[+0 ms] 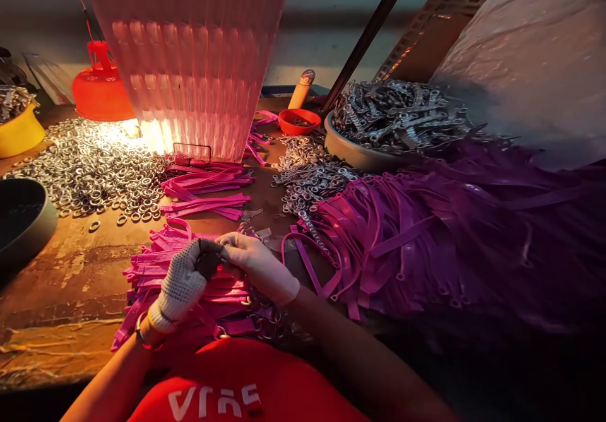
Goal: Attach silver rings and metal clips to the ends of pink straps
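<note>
My left hand [185, 281], in a white dotted glove with dark fingertips, is closed just in front of my chest. Touching it at the fingertips is my right hand [259, 267], in a thin white glove, its thumb and fingers pinched together. A small metal ring [226, 241] shows between the two hands; other parts there are hidden by the fingers. Beneath both hands lies a pile of pink straps [151, 270], with metal rings on some ends near my red shirt.
Loose metal rings [95, 169] lie under a red lamp [101, 87] at left. Purple straps [407, 239] cover the right side, before a basin [360, 155] of metal pieces. A red bowl [299, 129] and a ribbed clear panel [189, 62] stand behind.
</note>
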`<state>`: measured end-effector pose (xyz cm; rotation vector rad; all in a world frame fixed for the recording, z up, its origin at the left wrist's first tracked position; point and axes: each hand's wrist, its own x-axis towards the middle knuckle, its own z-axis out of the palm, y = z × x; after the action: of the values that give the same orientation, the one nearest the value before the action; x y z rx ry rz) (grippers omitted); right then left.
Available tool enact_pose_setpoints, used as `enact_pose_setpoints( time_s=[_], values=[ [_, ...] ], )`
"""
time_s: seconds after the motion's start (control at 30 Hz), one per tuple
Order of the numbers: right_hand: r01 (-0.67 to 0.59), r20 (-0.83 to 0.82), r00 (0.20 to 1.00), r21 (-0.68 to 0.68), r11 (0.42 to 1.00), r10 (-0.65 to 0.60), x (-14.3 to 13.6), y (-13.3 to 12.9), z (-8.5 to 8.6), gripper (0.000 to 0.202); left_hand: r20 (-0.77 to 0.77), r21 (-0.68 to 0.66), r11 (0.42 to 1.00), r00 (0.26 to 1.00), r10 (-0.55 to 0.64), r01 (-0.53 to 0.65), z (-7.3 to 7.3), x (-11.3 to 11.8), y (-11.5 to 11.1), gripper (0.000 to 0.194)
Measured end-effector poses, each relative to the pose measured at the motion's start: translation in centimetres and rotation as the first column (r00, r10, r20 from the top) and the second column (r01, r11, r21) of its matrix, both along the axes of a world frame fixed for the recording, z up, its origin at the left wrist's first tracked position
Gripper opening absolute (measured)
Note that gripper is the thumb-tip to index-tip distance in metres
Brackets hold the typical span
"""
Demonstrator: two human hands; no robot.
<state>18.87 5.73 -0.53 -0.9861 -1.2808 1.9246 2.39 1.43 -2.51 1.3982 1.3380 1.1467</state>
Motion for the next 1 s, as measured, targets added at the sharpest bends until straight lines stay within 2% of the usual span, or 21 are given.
enact_pose_setpoints(
  time_s=[0.07, 0.1, 0.13, 0.2, 0.27, 0.33, 0.4, 0.43, 0.47, 0.5, 0.57, 0.6, 0.63, 0.7, 0.73, 0.8, 0.83, 0.9, 1.0],
  values=[
    [0.037, 0.114, 0.992, 0.169, 0.985, -0.057, 0.2, -0.4, -0.1, 0.032, -0.117, 0.03, 1.0, 0.993, -0.004, 0.007, -0.1, 0.1, 0.2, 0.013],
    [0.045, 0.188, 0.977, 0.301, 0.952, -0.106, 0.4, -0.5, 0.0, 0.031, -0.159, 0.025, 1.0, 0.987, -0.011, 0.015, 0.0, 0.1, 0.3, 0.015],
    [0.02, 0.265, 0.952, 0.443, 0.896, -0.152, 0.6, -0.6, 0.2, 0.031, -0.189, 0.021, 1.0, 0.982, -0.017, 0.022, 0.0, 0.1, 0.5, 0.018],
    [-0.131, 0.426, 0.878, 0.652, 0.747, -0.218, 1.0, -0.6, 0.5, 0.031, -0.203, 0.002, 0.999, 0.978, -0.04, 0.041, 0.2, 0.0, 0.9, 0.018],
    [-0.333, 0.577, 0.774, 0.72, 0.609, -0.26, 1.3, -0.3, 0.6, 0.027, -0.112, -0.071, 0.996, 0.991, -0.068, 0.061, 0.4, -0.1, 1.3, 0.016],
    [-0.484, 0.662, 0.671, 0.732, 0.479, -0.333, 1.5, 0.2, 0.6, 0.028, 0.057, -0.187, 0.976, 0.993, -0.099, 0.108, 0.7, -0.1, 1.7, 0.02],
    [-0.551, 0.665, 0.622, 0.747, 0.372, -0.414, 1.7, 0.7, 0.4, 0.029, 0.203, -0.267, 0.949, 0.972, -0.115, 0.168, 1.3, 0.1, 2.0, 0.022],
    [-0.543, 0.648, 0.624, 0.762, 0.353, -0.437, 1.9, 0.9, 0.3, 0.029, 0.251, -0.282, 0.94, 0.96, -0.123, 0.194, 1.7, 0.2, 2.4, 0.022],
    [-0.508, 0.632, 0.635, 0.775, 0.377, -0.443, 2.1, 1.1, 0.2, 0.03, 0.283, -0.289, 0.931, 0.949, -0.138, 0.221, 2.1, 0.4, 2.8, 0.022],
    [-0.453, 0.625, 0.649, 0.775, 0.44, -0.433, 2.4, 1.4, 0.1, 0.031, 0.301, -0.296, 0.922, 0.941, -0.156, 0.248, 2.5, 0.6, 3.4, 0.021],
    [-0.305, 0.617, 0.672, 0.735, 0.606, -0.41, 3.1, 1.9, -0.1, 0.031, 0.293, -0.326, 0.892, 0.931, -0.219, 0.313, 2.9, 1.1, 5.5, 0.019],
    [-0.221, 0.603, 0.68, 0.71, 0.668, -0.416, 3.5, 2.1, -0.2, 0.031, 0.247, -0.339, 0.877, 0.931, -0.267, 0.341, 2.9, 1.4, 7.0, 0.017],
    [-0.134, 0.578, 0.688, 0.696, 0.705, -0.439, 3.8, 2.3, -0.3, 0.032, 0.165, -0.34, 0.876, 0.938, -0.304, 0.344, 2.8, 1.7, 8.8, 0.015],
    [0.027, 0.495, 0.704, 0.698, 0.716, -0.509, 4.5, 2.6, -0.8, 0.033, -0.062, -0.278, 0.918, 0.949, -0.309, 0.281, 2.0, 2.4, 13.0, 0.015],
    [0.088, 0.455, 0.714, 0.696, 0.713, -0.532, 4.8, 2.8, -1.2, 0.035, -0.176, -0.2, 0.962, 0.959, -0.223, 0.187, 1.5, 2.9, 15.2, 0.009],
    [0.136, 0.42, 0.738, 0.674, 0.726, -0.528, 5.4, 3.1, -1.9, 0.037, -0.208, -0.151, 0.982, 0.968, -0.143, 0.113, 0.4, 3.7, 19.1, 0.001],
    [0.134, 0.422, 0.745, 0.665, 0.735, -0.517, 5.8, 3.3, -2.2, 0.036, -0.205, -0.141, 0.987, 0.973, -0.11, 0.081, -0.1, 4.1, 20.5, 0.005],
    [0.092, 0.451, 0.742, 0.665, 0.741, -0.496, 6.4, 3.9, -2.6, 0.032, -0.168, -0.16, 0.986, 0.983, -0.073, 0.045, -0.6, 4.3, 22.4, 0.008],
    [-0.045, 0.545, 0.673, 0.706, 0.707, -0.501, 7.0, 5.8, -2.3, 0.02, -0.072, -0.238, 0.971, 0.997, -0.036, 0.017, 0.2, 2.6, 22.6, 0.004]
  ],
)
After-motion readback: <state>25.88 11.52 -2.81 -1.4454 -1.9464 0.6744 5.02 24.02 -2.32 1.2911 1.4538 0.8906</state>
